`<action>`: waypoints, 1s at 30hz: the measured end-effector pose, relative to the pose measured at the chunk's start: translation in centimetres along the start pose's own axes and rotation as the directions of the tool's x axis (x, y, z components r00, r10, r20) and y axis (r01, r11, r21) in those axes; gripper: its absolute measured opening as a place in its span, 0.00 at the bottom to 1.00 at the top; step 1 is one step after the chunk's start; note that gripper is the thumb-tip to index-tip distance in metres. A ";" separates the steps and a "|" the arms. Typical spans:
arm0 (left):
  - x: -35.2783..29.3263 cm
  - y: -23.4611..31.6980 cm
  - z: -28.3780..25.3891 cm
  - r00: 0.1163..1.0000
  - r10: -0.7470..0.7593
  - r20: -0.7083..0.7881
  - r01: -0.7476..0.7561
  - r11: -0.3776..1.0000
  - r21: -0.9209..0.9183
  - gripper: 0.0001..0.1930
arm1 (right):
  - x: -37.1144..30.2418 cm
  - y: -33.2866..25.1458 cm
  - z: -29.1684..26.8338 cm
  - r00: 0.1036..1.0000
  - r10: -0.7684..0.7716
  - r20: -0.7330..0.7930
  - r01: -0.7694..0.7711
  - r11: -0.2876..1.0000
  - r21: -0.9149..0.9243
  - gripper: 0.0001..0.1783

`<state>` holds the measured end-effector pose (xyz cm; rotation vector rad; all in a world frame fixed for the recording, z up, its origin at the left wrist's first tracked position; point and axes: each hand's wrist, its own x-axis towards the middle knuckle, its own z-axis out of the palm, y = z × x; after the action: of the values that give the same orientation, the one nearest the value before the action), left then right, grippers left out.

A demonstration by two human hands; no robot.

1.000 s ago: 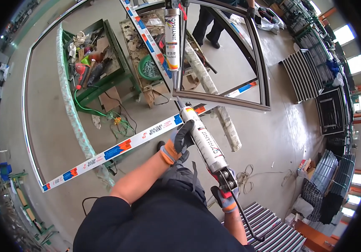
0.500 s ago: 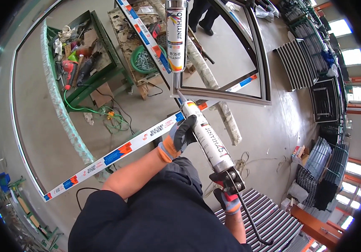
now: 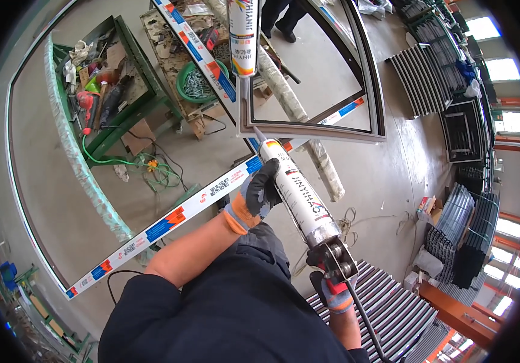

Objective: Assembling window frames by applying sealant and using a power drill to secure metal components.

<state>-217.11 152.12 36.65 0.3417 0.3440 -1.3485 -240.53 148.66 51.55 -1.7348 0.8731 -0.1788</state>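
Observation:
A caulking gun [image 3: 334,259] loaded with a white sealant cartridge [image 3: 301,196] lies slantwise in front of me. My left hand [image 3: 255,198], in a grey and orange glove, is wrapped round the cartridge near its nozzle end. On the red grip at the rear, my right hand [image 3: 335,296] is closed, its fingers partly hidden by the gun. The nozzle tip [image 3: 259,132] is at the near-left corner of a window sash frame [image 3: 314,130]; contact is hard to judge. A second cartridge [image 3: 243,45] points down toward the same corner from the upper edge; its holder is out of view.
White strips with printed film [image 3: 169,222] form a large frame on supports wrapped in film [image 3: 60,121]. Left stands a green tool bench [image 3: 145,100]. A green bowl of screws [image 3: 196,81] sits on a cluttered table. Dark-trousered legs [image 3: 289,21] show beyond. Striped profiles [image 3: 387,296] lie right.
The view has shifted slightly, so the frame, bench and second cartridge sit higher and further left. The gun's rod has swung closer to its grip. Both hands keep their hold.

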 end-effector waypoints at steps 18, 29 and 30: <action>11.6 -11.8 4.8 0.977 -0.209 0.040 0.203 0.972 0.116 0.23 | 0.1 3.9 -10.6 0.937 0.209 -0.279 -0.153 0.966 0.211 0.24; 21.1 -24.3 10.4 0.987 -0.161 0.022 0.151 0.960 0.238 0.25 | 1.0 14.5 -26.0 0.930 0.001 -0.369 -0.079 0.977 -0.196 0.15; 21.9 -25.3 11.1 0.991 -0.136 0.000 0.131 0.955 0.268 0.27 | 1.0 15.7 -27.4 0.930 -0.035 -0.365 -0.078 0.953 -0.292 0.13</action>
<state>-237.38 123.26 36.18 0.5380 0.1704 -1.5345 -261.47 125.45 47.23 -2.0118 1.2449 -0.3812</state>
